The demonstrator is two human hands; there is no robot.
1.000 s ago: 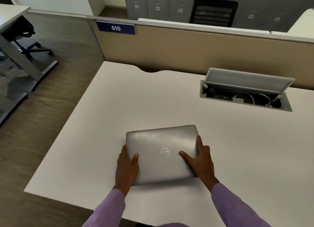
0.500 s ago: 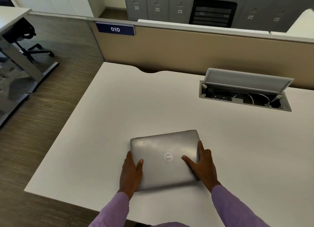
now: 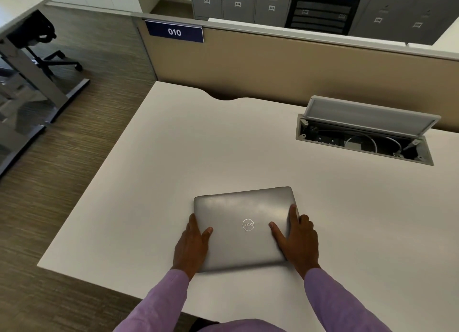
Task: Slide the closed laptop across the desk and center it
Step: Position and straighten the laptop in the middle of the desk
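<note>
A closed grey laptop (image 3: 244, 215) with a round logo lies flat on the white desk (image 3: 223, 145), near the front edge and left of the desk's middle. My left hand (image 3: 192, 244) grips its left front corner, thumb on the lid. My right hand (image 3: 296, 239) holds the right side, thumb on the lid and fingers along the right edge. Purple sleeves cover both forearms.
An open cable hatch (image 3: 365, 137) with its lid tilted up sits in the desk at the back right. A tan partition (image 3: 285, 65) with a "010" sign (image 3: 174, 32) bounds the far edge. Left of the desk the floor drops away, with another desk and a chair (image 3: 42, 41).
The laptop has slid a little to the right across the desk with both hands on it. The grip looks the same.
</note>
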